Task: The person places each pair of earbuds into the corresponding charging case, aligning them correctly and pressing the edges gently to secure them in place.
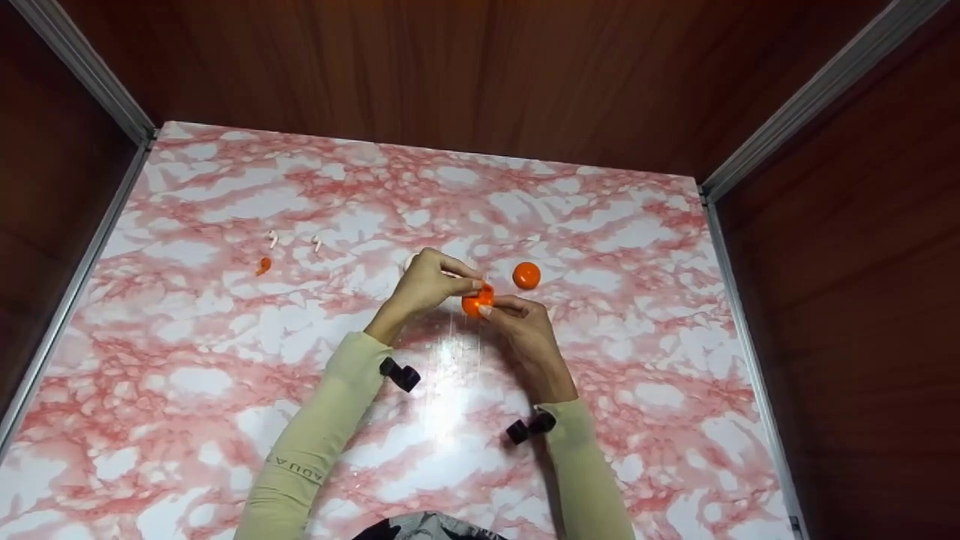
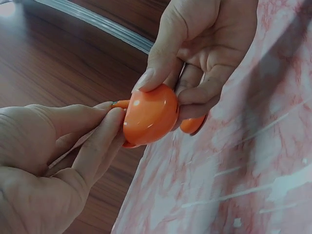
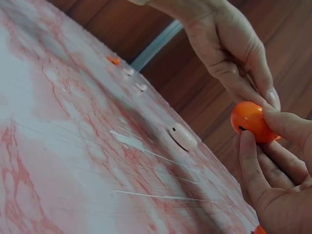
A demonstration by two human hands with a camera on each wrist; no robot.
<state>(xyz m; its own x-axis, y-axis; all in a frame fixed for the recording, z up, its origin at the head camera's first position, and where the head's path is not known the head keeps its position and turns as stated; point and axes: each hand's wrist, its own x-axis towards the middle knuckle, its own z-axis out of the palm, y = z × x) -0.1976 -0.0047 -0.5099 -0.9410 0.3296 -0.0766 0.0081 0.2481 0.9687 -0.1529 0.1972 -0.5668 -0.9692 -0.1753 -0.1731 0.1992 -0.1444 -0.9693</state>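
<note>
Both hands meet above the middle of the table. My right hand point(image 1: 527, 330) grips a glossy orange earbud case point(image 3: 248, 117) between thumb and fingers. At the case's edge, my left hand point(image 1: 431, 283) pinches a small orange earbud point(image 2: 120, 104), mostly hidden by the fingertips. Another orange earbud point(image 1: 262, 266) lies at the table's left, near two white earbuds point(image 1: 273, 240). A white earbud case point(image 3: 183, 137) rests on the table, largely covered by my left hand in the head view.
A round, glossy orange piece point(image 1: 526, 275) sits on the table just beyond my right hand. The pink-and-white marbled table point(image 1: 202, 450) is bounded by dark wood panels point(image 1: 450, 82) at the back and sides, with metal rails point(image 1: 757, 375) along the side edges.
</note>
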